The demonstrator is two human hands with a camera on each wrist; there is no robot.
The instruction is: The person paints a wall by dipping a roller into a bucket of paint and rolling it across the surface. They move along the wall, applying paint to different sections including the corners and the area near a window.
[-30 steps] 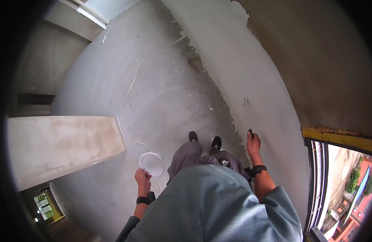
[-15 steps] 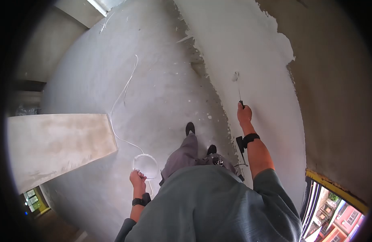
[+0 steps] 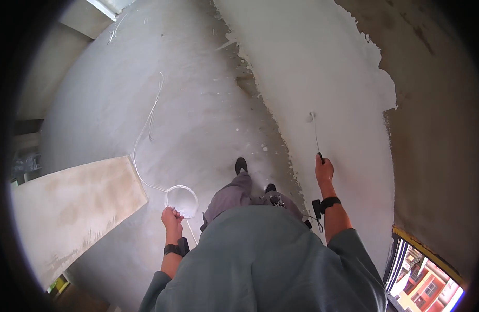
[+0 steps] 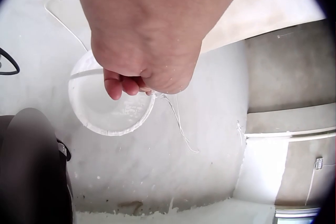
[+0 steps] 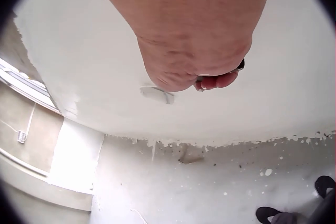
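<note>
In the head view my left hand (image 3: 172, 219) grips the edge of a round white ring-shaped object (image 3: 197, 199), low at the left of the body; in the left wrist view its fingers curl at the rim of this pale disc (image 4: 116, 130). My right hand (image 3: 324, 170), arm stretched forward, holds the black handle (image 3: 320, 156) of a thin-shafted tool. The far end of that tool (image 3: 311, 116) lies over the white-coated surface (image 3: 348, 119). In the right wrist view the hand (image 5: 194, 61) covers the handle, and a pale patch (image 5: 157, 95) shows beside it.
A white cord (image 3: 138, 140) runs over the grey floor (image 3: 198, 114) beside a pale block-like structure (image 3: 83, 203). Bare brownish wall (image 3: 431, 135) borders the white coating. A window opening (image 3: 424, 281) is at the lower right. Dark shoes (image 3: 241, 165) stand on the floor.
The head view has shifted. Against one second ago, my right arm reaches farther forward along the white surface, with the tool still held. My left hand keeps its grip on the round object.
</note>
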